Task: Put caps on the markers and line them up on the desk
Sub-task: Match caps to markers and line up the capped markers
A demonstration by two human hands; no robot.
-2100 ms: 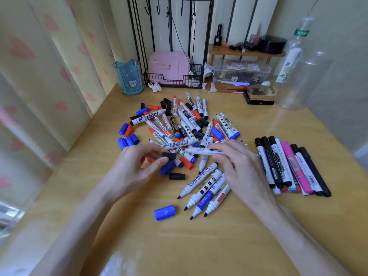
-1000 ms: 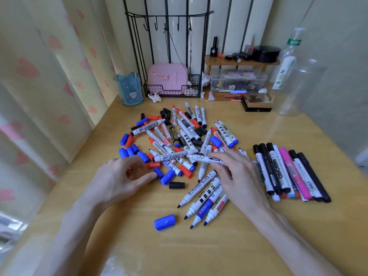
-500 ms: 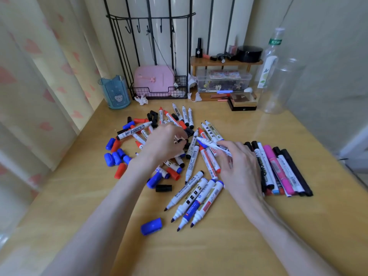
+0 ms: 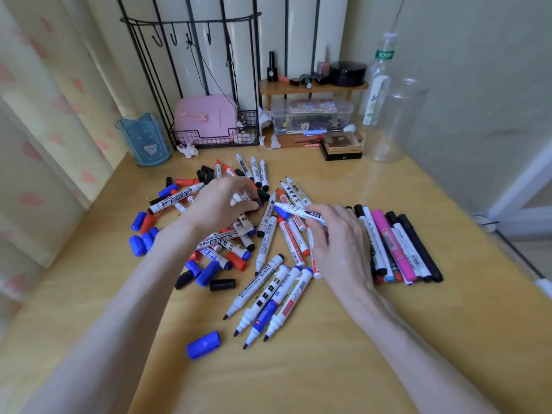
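Hands: left hand point(image 4: 221, 206) pinching a black cap point(image 4: 257, 203) over the pile point(image 4: 239, 237) on the table point(image 4: 328, 369), right hand point(image 4: 337, 237) gripping an uncapped marker point(image 4: 298, 214) just beside it; risk: a skewed push slips and the bare tip inks skin.

marker pile point(image 4: 239, 234) mid-desk point(image 4: 328, 369) — capped row point(image 4: 400, 246) right | loose cap point(image 4: 203, 344) in front

Uncapped markers point(image 4: 270, 234) are lying jumbled at centre; loose caps point(image 4: 138, 245) are sitting at their 9 o'clock; capped markers point(image 4: 391, 243) are lying aligned at 3 o'clock.
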